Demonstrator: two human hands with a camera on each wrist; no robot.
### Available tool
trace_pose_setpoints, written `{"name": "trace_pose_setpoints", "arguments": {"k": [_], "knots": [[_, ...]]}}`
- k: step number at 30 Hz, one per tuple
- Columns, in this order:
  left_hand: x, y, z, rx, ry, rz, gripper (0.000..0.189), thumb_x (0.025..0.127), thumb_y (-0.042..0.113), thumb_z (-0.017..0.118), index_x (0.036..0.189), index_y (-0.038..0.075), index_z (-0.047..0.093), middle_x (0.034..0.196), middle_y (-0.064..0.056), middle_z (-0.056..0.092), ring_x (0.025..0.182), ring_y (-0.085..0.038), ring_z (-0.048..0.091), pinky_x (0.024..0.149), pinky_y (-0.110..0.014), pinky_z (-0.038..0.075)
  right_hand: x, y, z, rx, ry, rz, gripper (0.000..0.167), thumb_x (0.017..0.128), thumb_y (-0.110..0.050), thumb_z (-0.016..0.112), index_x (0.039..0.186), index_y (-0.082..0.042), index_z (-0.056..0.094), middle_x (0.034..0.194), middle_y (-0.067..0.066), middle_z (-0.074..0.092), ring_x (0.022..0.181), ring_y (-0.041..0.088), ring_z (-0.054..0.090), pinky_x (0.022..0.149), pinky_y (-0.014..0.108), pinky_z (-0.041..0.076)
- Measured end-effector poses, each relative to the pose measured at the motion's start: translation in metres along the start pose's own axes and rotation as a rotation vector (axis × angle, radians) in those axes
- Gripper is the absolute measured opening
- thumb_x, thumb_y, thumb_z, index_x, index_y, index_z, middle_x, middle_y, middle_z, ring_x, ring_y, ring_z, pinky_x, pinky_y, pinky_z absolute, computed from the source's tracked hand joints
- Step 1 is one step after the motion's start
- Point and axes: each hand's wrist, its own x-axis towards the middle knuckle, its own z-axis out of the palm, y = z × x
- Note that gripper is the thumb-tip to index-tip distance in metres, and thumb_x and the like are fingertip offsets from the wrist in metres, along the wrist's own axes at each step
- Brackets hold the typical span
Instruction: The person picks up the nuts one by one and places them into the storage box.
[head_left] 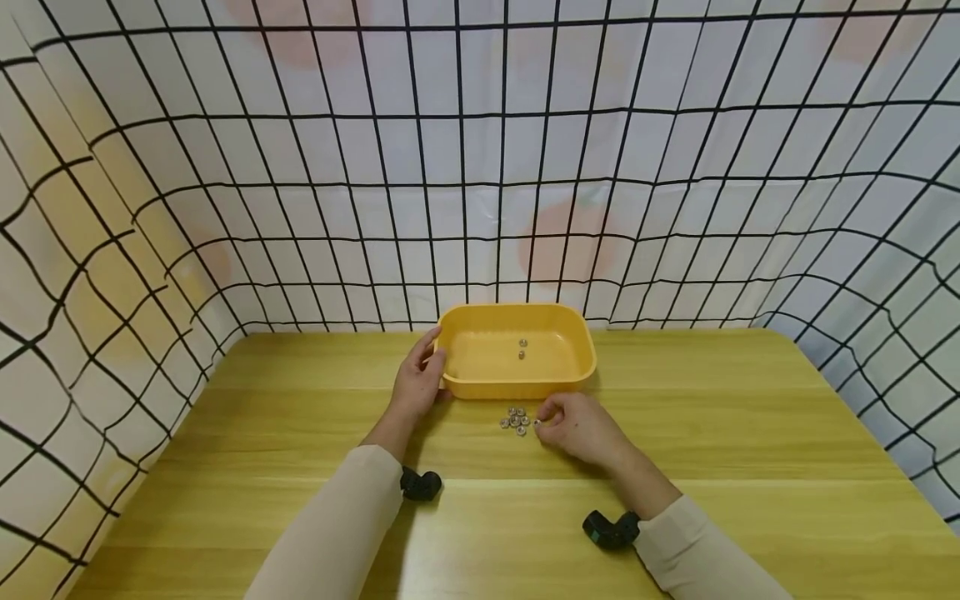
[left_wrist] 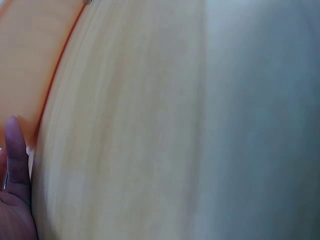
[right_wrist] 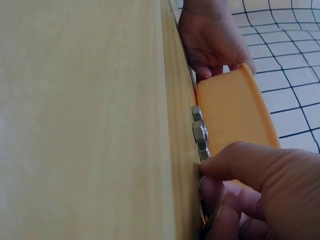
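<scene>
My left hand [head_left: 418, 385] grips the left end of a yellow plastic basin [head_left: 517, 390], which stands upright on the table. In the right wrist view that hand [right_wrist: 212, 37] is round the basin's far end. Two small metal nuts [head_left: 522, 343] lie on the basin's floor. Just in front of it, several hex nuts [right_wrist: 199, 131] sit in a loose cluster on the wood. At the right of that cluster, my right hand [head_left: 581, 427] pinches one nut [head_left: 537, 423] between thumb and fingertips. The left wrist view catches only part of the left hand [left_wrist: 15, 200] at the basin's side.
A light wooden table [head_left: 300, 417] bears everything. Behind it and along both sides runs a black grid net [head_left: 502, 185] before pale cloth. Each wrist carries a black camera, one at the left wrist [head_left: 422, 484] and one at the right wrist [head_left: 611, 530].
</scene>
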Motion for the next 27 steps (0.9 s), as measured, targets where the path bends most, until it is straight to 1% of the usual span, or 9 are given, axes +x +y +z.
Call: {"name": "trace_pose_setpoints", "arguments": {"k": [4,7,12,21,24,27], "knots": [[0.0006,0.0005,0.0001,0.005,-0.004,0.006,0.046,0.106,0.034,0.052,0.15,0.043,0.047,0.16,-0.01,0.039,0.128,-0.032,0.055,0.058,-0.025,0.059,-0.0007,0.0002,-0.0013,-0.028,0.007,-0.029,0.008,0.085,-0.019,0.077,0.087,-0.017,0.07,0.073,-0.001,0.06,0.066,0.014,0.053,0.061,0.028,0.043],[0.0006,-0.0004,0.0009,0.008,-0.006,0.011,0.047,0.106,0.033,0.052,0.152,0.041,0.047,0.16,-0.011,0.039,0.126,-0.032,0.056,0.058,-0.025,0.059,-0.0021,-0.0001,-0.0013,-0.049,0.01,-0.061,0.007,0.085,-0.018,0.076,0.088,-0.018,0.07,0.072,-0.002,0.06,0.065,0.013,0.053,0.06,0.027,0.043],[0.0008,0.0001,-0.0003,0.012,0.001,0.012,0.047,0.106,0.033,0.052,0.152,0.042,0.047,0.16,-0.01,0.04,0.124,-0.032,0.057,0.057,-0.025,0.059,-0.0016,-0.0013,-0.0012,-0.063,0.006,-0.108,0.006,0.086,-0.017,0.076,0.086,-0.018,0.07,0.071,-0.004,0.06,0.064,0.012,0.054,0.06,0.026,0.044],[-0.0003,0.0019,-0.0005,0.018,0.011,0.002,0.046,0.105,0.034,0.052,0.15,0.043,0.048,0.158,-0.009,0.042,0.125,-0.031,0.057,0.057,-0.026,0.059,-0.0016,-0.0024,-0.0008,-0.129,0.011,-0.171,0.007,0.084,-0.015,0.077,0.082,-0.018,0.07,0.069,-0.007,0.06,0.063,0.009,0.054,0.058,0.023,0.045],[-0.0002,0.0018,-0.0005,0.013,0.01,0.0,0.045,0.105,0.035,0.053,0.149,0.044,0.048,0.158,-0.008,0.042,0.127,-0.03,0.057,0.057,-0.025,0.059,-0.0028,-0.0037,-0.0028,-0.155,0.021,-0.19,0.007,0.084,-0.017,0.077,0.083,-0.019,0.071,0.069,-0.008,0.06,0.063,0.008,0.054,0.059,0.023,0.045],[-0.0003,0.0011,-0.0005,0.01,0.004,0.002,0.046,0.105,0.035,0.052,0.15,0.043,0.048,0.16,-0.009,0.04,0.129,-0.03,0.055,0.057,-0.026,0.059,-0.0046,-0.0057,-0.0062,-0.202,0.041,-0.204,0.004,0.085,-0.019,0.076,0.086,-0.02,0.071,0.071,-0.01,0.061,0.066,0.007,0.054,0.063,0.025,0.047]]}}
